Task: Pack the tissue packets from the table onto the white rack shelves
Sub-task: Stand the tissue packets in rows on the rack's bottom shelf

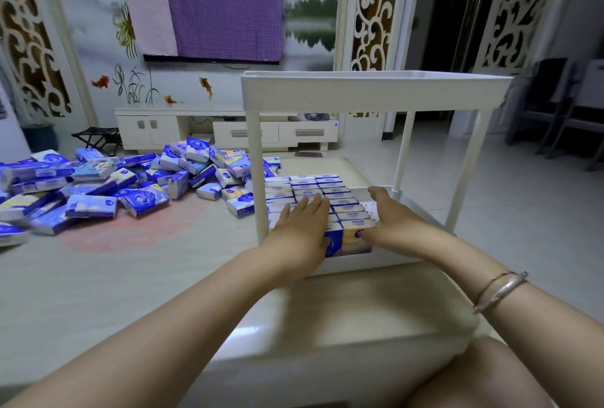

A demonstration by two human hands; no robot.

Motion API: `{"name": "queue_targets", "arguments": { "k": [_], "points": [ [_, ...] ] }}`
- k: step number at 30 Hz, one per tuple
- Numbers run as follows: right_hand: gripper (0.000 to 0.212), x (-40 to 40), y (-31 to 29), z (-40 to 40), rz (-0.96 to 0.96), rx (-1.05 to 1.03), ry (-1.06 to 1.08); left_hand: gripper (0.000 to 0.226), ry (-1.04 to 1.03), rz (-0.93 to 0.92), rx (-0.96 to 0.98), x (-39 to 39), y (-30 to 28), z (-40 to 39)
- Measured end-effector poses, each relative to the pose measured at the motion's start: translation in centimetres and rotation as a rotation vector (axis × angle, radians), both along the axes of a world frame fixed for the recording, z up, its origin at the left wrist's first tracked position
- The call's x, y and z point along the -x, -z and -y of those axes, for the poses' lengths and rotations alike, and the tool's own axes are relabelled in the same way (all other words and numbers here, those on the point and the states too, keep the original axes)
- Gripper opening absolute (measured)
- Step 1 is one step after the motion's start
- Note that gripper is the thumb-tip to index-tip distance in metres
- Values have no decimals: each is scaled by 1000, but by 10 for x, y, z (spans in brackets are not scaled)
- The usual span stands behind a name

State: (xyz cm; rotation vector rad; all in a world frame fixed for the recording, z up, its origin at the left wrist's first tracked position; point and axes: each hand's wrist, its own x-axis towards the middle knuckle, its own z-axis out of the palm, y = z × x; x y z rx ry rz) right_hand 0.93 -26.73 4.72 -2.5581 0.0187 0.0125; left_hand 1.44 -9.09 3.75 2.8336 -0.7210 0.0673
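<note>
Blue-and-white plastic tissue packets (313,198) upright on lower white rack shelf (356,260); both hands (305,221) (392,218) flat, gripping nothing; uneven pressing could topple rows.

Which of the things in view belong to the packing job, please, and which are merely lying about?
Job: white rack; packed tissue packets; loose tissue packets; left hand; right hand.
Bystanders: folding stool; covered television; TV cabinet.

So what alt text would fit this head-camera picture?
Two bare hands, left hand and right hand, rest flat on rows of blue-and-white tissue packets packed on the white plastic rack's lower shelf; a loose packet pile lies left.
</note>
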Motion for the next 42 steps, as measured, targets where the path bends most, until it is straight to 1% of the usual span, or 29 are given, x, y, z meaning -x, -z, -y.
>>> {"name": "queue_targets", "arguments": {
  "k": [2,5,6,8,10,12,15,17,20,23,26,31,32,33,34,36,37,38,40,42],
  "points": [
    [70,12,-7,-5,154,6,0,59,42,30,178,6,-4,-5],
    [38,29,-15,-18,364,-12,-57,48,56,101,491,18,-4,-22],
    [31,34,-16,-25,409,-26,-83,44,65,131,558,22,-4,-30],
    [25,43,-20,-46,473,-59,-138,36,78,182,654,32,-4,-48],
    [24,51,-22,-74,498,-108,-205,35,61,225,729,40,-5,-70],
    [23,54,-21,-105,505,-153,-297,36,-1,264,785,43,-4,-96],
    [22,46,-10,-150,455,-178,-436,34,-158,283,845,34,5,-139],
    [21,33,2,-180,419,-174,-482,33,-277,276,873,22,16,-169],
    [23,-2,26,-221,385,-139,-497,31,-452,254,871,-1,34,-213],
    [29,-50,47,-258,351,-91,-448,30,-581,225,868,-27,46,-248],
    [40,-92,58,-291,298,-105,-375,30,-674,212,890,-51,52,-276],
    [63,-149,68,-336,324,-44,-415,35,-767,274,950,-70,53,-310],
    [65,-160,69,-345,343,-45,-411,35,-768,313,916,-75,52,-315],
    [67,-169,70,-354,363,-44,-396,37,-769,345,821,-81,52,-320],
    [69,-177,71,-362,376,-41,-385,41,-769,350,685,-88,52,-326],
    [70,-189,74,-373,342,-36,-374,53,-761,278,421,-102,53,-335],
    [68,-193,77,-376,328,-34,-363,57,-760,228,340,-108,54,-339],
    [64,-195,80,-377,338,-37,-347,58,-762,182,286,-112,56,-341],
    [56,-196,88,-379,366,-60,-319,61,-758,126,243,-118,62,-344],
    [52,-196,95,-381,423,-56,-305,65,-753,130,208,-120,65,-345]
  ]
}}
